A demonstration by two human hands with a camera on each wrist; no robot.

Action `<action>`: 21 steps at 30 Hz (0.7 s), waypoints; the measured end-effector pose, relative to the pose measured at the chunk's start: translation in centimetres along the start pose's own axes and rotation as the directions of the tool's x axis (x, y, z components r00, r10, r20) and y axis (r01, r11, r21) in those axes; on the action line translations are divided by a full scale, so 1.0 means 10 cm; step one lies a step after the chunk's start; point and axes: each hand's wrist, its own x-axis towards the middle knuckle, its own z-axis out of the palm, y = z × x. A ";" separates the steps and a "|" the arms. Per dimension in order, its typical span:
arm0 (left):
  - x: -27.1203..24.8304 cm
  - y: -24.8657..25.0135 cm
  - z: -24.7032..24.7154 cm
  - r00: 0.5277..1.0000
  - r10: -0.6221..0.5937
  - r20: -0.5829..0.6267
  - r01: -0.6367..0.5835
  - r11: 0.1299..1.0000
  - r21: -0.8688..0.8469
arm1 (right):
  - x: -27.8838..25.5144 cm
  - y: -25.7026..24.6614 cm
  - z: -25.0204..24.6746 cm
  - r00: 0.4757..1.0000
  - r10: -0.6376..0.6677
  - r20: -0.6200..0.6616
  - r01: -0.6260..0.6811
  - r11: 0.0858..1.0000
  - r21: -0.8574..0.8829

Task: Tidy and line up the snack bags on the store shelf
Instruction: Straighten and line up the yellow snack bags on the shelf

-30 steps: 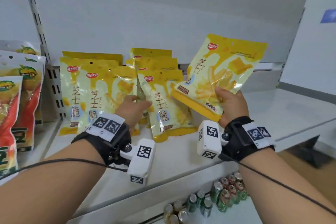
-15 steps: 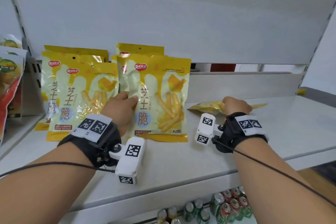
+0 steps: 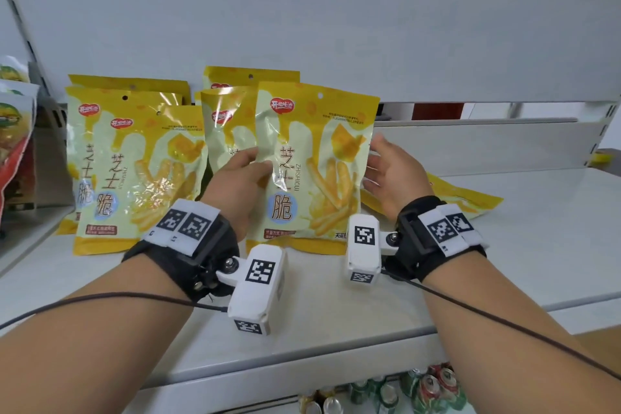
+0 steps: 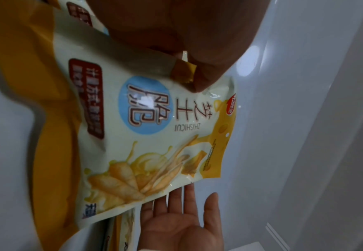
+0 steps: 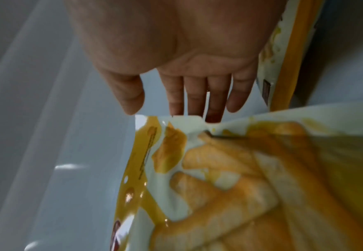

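At the far left stood red and green bags point(image 3: 15, 131) of another product, then a first stack of yellow snack bags point(image 3: 134, 171) leaning upright on the white shelf point(image 3: 336, 306). Next, the left hand point(image 3: 240, 183) pinched the left edge of the front bag point(image 3: 316, 165) of the second stack, thumb over its face, keeping it upright. The right hand point(image 3: 393, 175) was spread flat, fingers straight, just at that bag's right edge and holding nothing. Behind it a loose bag point(image 3: 463, 195) lay flat on the shelf. The step looked like squaring the second stack; the next move likely called for standing the loose bag up in line
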 end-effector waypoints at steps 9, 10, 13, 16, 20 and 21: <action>0.06 0.19 -0.11 0.975 0.009 -0.221 -0.048 0.984 -0.173 | 0.13 -0.07 0.28 0.995 -0.100 0.018 0.098 0.992 0.085; 0.10 0.19 -0.13 0.984 -0.023 -0.174 -0.015 0.977 -0.215 | 0.14 -0.06 0.31 0.994 -0.106 0.029 0.104 0.991 0.080; 0.15 0.14 -0.17 0.984 -0.084 -0.160 0.037 0.960 -0.277 | 0.18 0.01 0.37 0.990 -0.126 0.067 0.122 0.990 0.068; 0.19 0.07 -0.21 0.980 -0.089 -0.177 0.034 0.956 -0.290 | 0.21 0.12 0.39 0.990 -0.101 0.098 0.094 0.993 0.078; 0.25 0.02 -0.27 0.976 -0.093 -0.196 0.026 0.947 -0.321 | 0.22 0.24 0.36 0.977 -0.019 0.212 0.029 0.999 -0.044; 0.26 0.00 -0.29 0.977 -0.070 -0.202 0.008 0.955 -0.295 | 0.22 0.27 0.35 0.975 -0.019 0.220 0.038 0.996 -0.082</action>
